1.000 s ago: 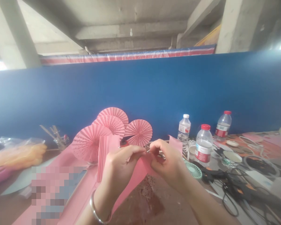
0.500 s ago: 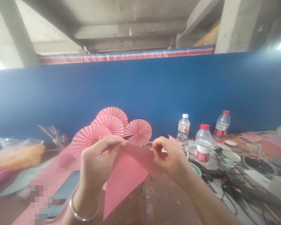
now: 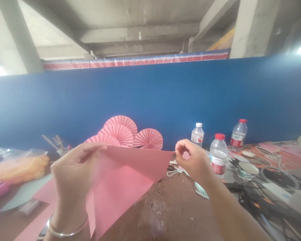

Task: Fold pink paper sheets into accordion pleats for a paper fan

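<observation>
"How is the grip, and where is the pink sheet (image 3: 125,182)?"

"From my remote seat, I see the left hand (image 3: 74,172) pinching its top edge between thumb and fingers. The right hand (image 3: 194,160) has thumb and fingertip close together at the right corner; whether they hold it, I cannot tell. The sheet is raised over the table (image 3: 188,217), before the paper fans (image 3: 150,140)."

"What may go wrong?"

"I judge uneven pulling could crease or tear it. Lowered carelessly, it could collect the dark specks (image 3: 157,197)."

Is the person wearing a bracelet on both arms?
No, a silver bracelet circles the wrist below the left hand, while the right arm shows none.
</observation>
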{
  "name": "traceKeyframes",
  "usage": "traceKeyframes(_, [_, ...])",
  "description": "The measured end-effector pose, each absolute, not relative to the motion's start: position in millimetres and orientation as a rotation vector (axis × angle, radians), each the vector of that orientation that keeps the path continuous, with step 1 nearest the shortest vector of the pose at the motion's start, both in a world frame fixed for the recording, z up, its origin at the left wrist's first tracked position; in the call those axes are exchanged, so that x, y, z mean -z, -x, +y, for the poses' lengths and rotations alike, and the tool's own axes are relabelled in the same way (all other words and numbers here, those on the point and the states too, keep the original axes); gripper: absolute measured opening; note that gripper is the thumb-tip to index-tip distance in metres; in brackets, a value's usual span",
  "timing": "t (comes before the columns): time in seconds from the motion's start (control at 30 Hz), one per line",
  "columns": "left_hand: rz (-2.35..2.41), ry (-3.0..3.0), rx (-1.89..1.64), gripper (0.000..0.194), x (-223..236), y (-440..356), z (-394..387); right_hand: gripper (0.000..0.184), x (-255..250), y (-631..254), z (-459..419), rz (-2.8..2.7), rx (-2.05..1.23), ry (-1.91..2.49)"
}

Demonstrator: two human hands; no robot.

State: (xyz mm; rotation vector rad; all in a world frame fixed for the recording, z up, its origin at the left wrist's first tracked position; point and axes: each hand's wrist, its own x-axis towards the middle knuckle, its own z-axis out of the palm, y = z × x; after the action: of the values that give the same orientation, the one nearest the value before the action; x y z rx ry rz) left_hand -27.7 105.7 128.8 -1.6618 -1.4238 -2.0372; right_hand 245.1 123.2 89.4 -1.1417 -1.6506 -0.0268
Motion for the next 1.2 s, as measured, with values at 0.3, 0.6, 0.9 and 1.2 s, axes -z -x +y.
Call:
traceKeyframes(0.3, [-0.995, 2.206, 1.559, 0.011, -114.1, -22.1, 95.6, 0.011, -99.1, -222.0, 84.2, -1.639, -0.024, 0.823])
traceKeyframes(0.6, [-0.866, 2.400, 1.418, 0.013, -106.4, -44.0, 85.1, 0.019, -90.1, -204.5, 79.1, -1.733, -0.255, 0.792])
traceKeyframes(0.9, [-0.814, 2.414, 1.443, 0.014, -111.1, -46.3, 78.3, 0.018, -92.3, -204.1, 74.6, -1.781, -0.291, 0.819])
traceKeyframes(1.2, [-1.139, 1.927, 1.727, 0.006, -124.9, -13.9, 79.7, 0.016, -94.3, -218.0, 89.6, -1.715, -0.052, 0.928])
